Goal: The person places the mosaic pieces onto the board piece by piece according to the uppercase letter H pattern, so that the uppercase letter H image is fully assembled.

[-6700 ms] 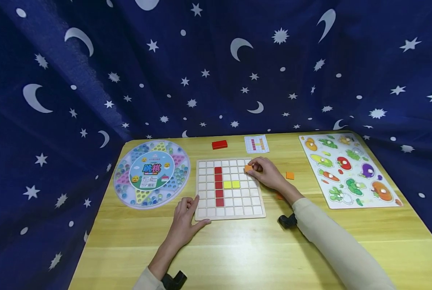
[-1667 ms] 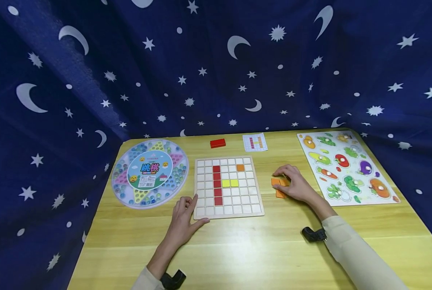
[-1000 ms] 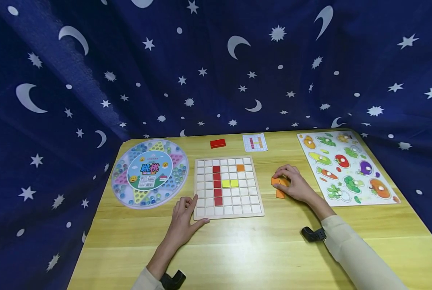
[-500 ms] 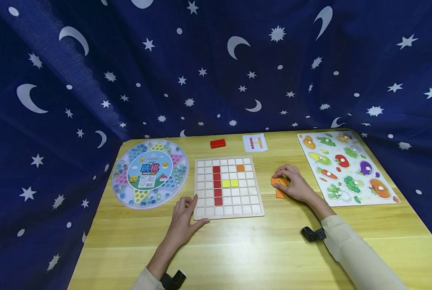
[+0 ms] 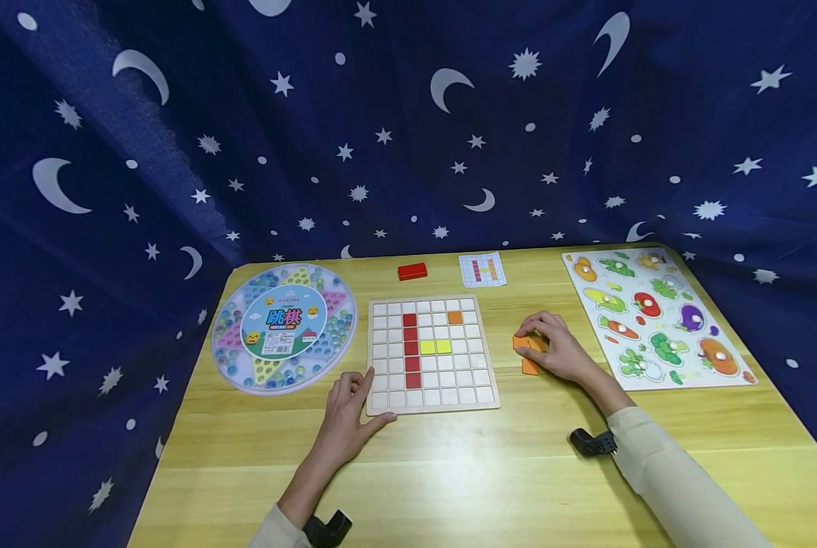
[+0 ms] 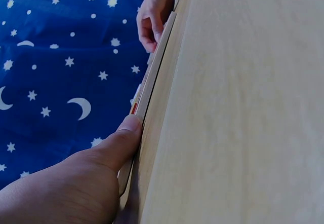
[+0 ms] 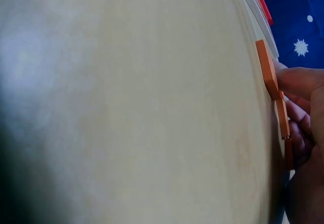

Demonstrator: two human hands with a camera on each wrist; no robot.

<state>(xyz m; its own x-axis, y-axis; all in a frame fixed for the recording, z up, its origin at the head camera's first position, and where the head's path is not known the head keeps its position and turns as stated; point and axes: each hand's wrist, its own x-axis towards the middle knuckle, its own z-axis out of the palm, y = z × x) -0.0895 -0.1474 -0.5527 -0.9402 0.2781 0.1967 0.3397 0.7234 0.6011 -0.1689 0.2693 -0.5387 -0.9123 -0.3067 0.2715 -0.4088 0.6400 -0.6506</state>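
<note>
In the head view, a wooden grid board [image 5: 430,407] bears a column of several red tiles [image 5: 411,347], two yellow tiles [image 5: 435,347] and one orange tile [image 5: 454,317]. My left hand [image 5: 346,415] rests at the board's lower left corner, thumb along the front edge and index finger at the left side. To the right of the board, my right hand [image 5: 552,344] pinches an orange tile [image 5: 521,343] between thumb and index finger. Other orange tiles [image 5: 530,367] lie beneath and beside this hand, partly covered. The right wrist view shows orange tiles [image 7: 267,68] against the fingers.
A pattern card [image 5: 483,269] and a red block-like stack [image 5: 412,271] lie behind the board. A round marble game [image 5: 284,328] stands at the left, a vegetable puzzle [image 5: 657,318] at the right. A starry curtain [image 5: 408,114] hangs behind the table.
Since the oldest frame, the orange tile from my right hand has come to lie on the board, and that hand has moved right to the other orange tiles. Lately both hands keep still.
</note>
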